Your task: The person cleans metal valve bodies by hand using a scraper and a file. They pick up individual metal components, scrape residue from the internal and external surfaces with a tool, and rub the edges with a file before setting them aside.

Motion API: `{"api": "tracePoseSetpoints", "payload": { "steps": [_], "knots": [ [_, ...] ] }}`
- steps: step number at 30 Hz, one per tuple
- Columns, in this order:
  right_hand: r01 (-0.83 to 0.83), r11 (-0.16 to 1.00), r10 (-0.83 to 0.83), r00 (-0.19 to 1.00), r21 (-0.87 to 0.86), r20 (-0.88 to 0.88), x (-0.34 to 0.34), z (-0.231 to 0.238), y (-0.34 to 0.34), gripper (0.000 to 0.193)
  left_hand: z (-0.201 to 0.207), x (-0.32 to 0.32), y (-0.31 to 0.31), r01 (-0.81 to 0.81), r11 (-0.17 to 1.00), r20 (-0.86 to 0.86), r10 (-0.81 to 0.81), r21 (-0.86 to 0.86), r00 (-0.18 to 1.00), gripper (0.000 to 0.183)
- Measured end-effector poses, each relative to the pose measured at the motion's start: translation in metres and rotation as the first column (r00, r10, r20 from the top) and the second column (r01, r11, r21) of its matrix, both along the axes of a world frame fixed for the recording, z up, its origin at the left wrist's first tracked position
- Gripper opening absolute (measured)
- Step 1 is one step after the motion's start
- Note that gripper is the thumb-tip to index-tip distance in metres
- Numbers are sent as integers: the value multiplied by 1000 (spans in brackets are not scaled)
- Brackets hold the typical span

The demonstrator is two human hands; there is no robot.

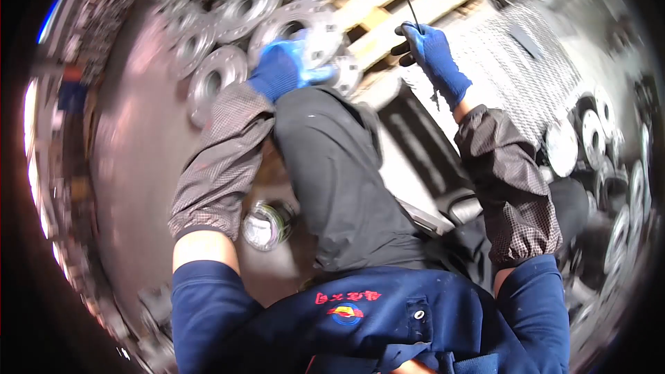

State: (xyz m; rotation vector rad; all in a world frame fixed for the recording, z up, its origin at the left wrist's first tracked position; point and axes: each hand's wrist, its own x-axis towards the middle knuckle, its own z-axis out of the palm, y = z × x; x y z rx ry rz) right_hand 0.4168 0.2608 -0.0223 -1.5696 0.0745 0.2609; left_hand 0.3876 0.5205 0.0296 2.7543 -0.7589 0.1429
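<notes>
Apparently, the left hand (287, 66), in a blue glove, lies against the near rim of a large grey metal flange (327, 22), its thumb stretched out to the right; blur hides the fingers, so whether they grip the rim or only rest on it cannot be told. Out to the right and well apart from it, the right hand (431, 54), gloved alike with dark fingertips, is closed around a thin dark tool (410, 4) whose narrow end points up and slightly left. The flange lies beyond the person's raised knee (322, 121), just left of a slatted wooden pallet (377, 40), with a smaller flange (216, 77) near it on the left. Right of the right hand is a pale, ridged surface (485, 52), and below that hand sits a dark, long block (426, 142). A round tin (262, 227) stands on the floor (131, 187) beside the left forearm.
</notes>
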Motion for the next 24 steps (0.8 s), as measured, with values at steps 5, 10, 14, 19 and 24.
{"api": "tracePoseSetpoints", "payload": {
  "steps": [5,10,14,19,24],
  "knots": [
    [268,962,-271,941,44,202,-94,42,-97,41,-32,2,-5,22,973,50,-10,-229,999,57],
    [483,866,-499,849,130,172,-211,96,-133,41,-43,9,12,-60,985,306,8,159,952,55],
    [507,576,-594,798,641,-98,-273,98,-130,49,-48,18,22,-161,977,115,145,142,983,57],
    [603,543,-748,664,585,9,-364,148,-161,52,-23,-18,-37,-376,899,158,348,222,924,57],
    [633,442,-878,451,635,162,-442,173,-205,54,-43,50,-71,-244,913,-135,211,-326,968,50]
  ]
}}
